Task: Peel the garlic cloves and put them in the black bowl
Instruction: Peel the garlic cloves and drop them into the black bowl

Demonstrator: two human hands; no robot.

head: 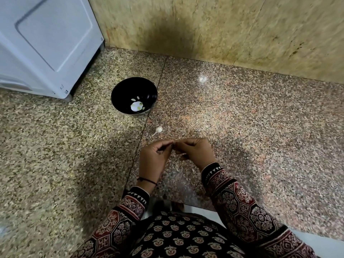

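Both hands over the near bench (242, 112), fingertips met. Left hand (154, 157) and right hand (195, 153) each have a narrow grip, thumb and forefinger pinched on one small thing between them. It is almost wholly hidden; from the task I take it for a clove being peeled.

Loose clove (158, 129), skin and tail on, lies on the bench just beyond the hands. The bowl (119, 86) stands farther off to the left, near a white appliance (46, 43). A few peeled cloves (138, 107) lie in its bottom.

Step in hand, as judged: stripping the skin.
- Hold the clove firm in one grip and let the other do the pulling, so it does not squirt out.
- Start the tear at the root or tail end, where the skin lifts most easily, then draw it off lengthwise.
- Work low over the bench, so a slip costs little.
- Drop skins well apart from the bowl and check for clinging bits before the clove goes in.
- The bowl is a reach away, so carry the clove there rather than toss it.
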